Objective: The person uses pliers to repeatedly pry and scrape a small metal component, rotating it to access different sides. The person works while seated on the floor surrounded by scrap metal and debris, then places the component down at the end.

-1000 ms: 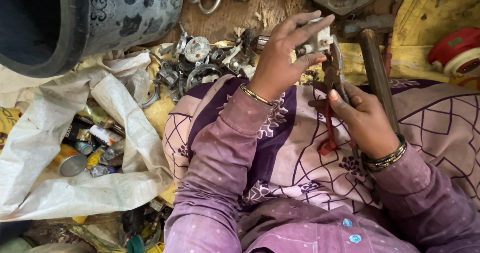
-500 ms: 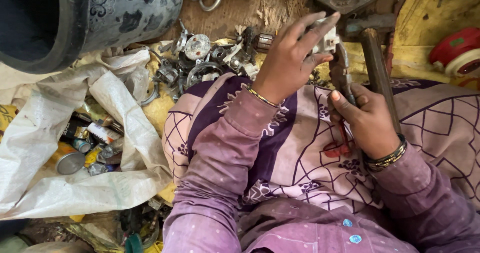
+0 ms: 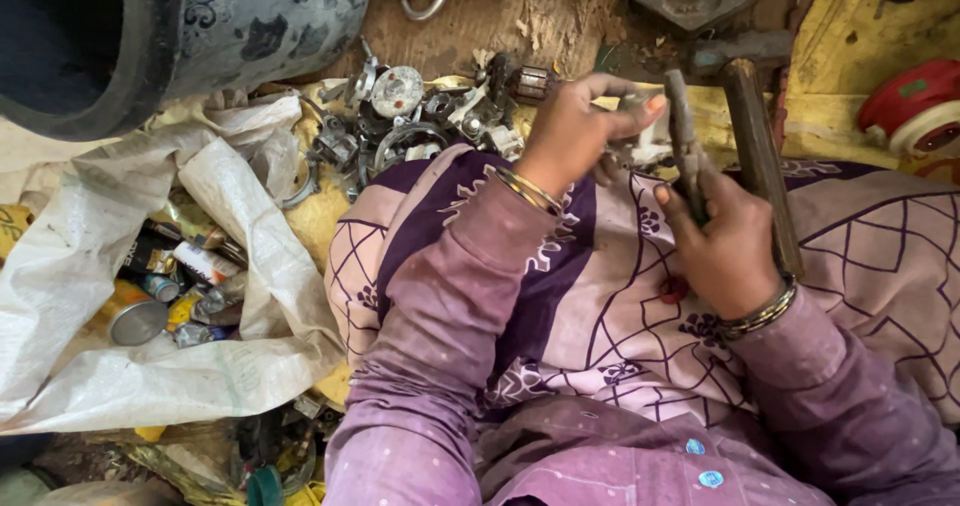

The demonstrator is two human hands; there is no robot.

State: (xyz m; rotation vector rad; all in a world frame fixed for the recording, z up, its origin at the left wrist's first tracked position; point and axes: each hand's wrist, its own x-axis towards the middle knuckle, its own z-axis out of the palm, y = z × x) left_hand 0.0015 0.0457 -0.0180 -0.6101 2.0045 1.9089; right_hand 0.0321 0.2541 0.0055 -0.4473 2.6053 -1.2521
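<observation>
From above, a person sits with purple cloth over the lap. The left hand is curled tight around a small pale metal part, and the fingers pinch it from both sides. The right hand is wrapped around the pliers, and the fingers are closed on the handles. The tip of the pliers points up and sits right next to the part, just above the lap. I cannot tell if the tip bites the part. A hammer lies just beside the right hand, with its brown handle running down along the wrist. Both wrists have thin bangles. To the left of the left hand there is a pile of metal bits, rings and round pieces, on the ground. Farther left, a white sack lies open with cans and tubes in it. A big dark pot stands at the top left. A red and white wheel sits at the far right.
</observation>
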